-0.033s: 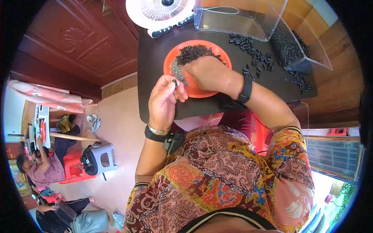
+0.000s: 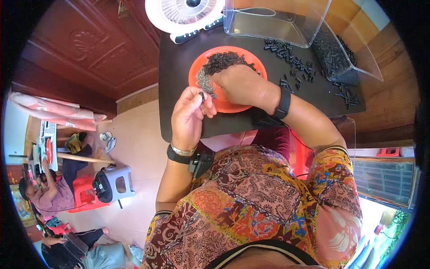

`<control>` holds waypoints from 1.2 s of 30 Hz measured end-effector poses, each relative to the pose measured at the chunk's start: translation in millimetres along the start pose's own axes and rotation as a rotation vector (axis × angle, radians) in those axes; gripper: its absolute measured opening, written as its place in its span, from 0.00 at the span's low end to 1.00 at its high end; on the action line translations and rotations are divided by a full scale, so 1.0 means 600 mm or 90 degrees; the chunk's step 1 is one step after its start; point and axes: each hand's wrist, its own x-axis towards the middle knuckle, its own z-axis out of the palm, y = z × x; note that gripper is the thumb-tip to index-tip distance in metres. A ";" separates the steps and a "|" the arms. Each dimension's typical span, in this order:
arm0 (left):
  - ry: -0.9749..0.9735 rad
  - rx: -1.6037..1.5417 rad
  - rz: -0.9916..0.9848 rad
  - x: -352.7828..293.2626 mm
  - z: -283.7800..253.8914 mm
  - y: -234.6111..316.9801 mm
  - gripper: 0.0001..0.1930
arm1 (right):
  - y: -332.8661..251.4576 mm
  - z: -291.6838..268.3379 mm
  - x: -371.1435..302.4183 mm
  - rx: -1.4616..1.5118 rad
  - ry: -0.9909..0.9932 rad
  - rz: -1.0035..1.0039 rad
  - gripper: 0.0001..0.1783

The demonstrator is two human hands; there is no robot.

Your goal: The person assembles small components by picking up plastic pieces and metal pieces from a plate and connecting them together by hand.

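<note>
An orange-red plate [image 2: 233, 109] lies near the table's front edge. On it are a heap of small black plastic pieces [image 2: 224, 61] and, along its left side, a smaller pile of silvery grey pieces [image 2: 205, 83]. My left hand [image 2: 188, 117] is at the plate's lower left rim, its thumb and fingers pinching one small black plastic piece [image 2: 201, 96]. Over the plate, my right hand [image 2: 242, 83] reaches down beside the silvery pile. The back of that hand hides its fingertips, so whatever they hold cannot be seen.
More black pieces [image 2: 291, 58] lie scattered on the dark table [image 2: 179, 71] to the right. A clear bin [image 2: 268, 33] and a tilted clear container [image 2: 333, 60] with black pieces stand behind them. A white fan [image 2: 183, 15] is at the back. Other people sit at far left.
</note>
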 end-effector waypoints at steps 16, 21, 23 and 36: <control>-0.086 -0.036 -0.073 0.030 0.031 -0.003 0.09 | 0.006 -0.060 -0.029 0.935 0.068 0.103 0.05; -0.127 -0.056 -0.077 0.035 0.043 -0.006 0.09 | -0.004 -0.058 -0.045 0.974 0.117 0.055 0.05; -0.133 -0.048 -0.073 0.037 0.045 -0.012 0.09 | -0.002 -0.055 -0.049 0.965 0.145 0.054 0.05; -0.090 0.083 -0.067 0.025 0.072 -0.009 0.09 | -0.021 -0.067 -0.071 0.888 0.150 0.137 0.01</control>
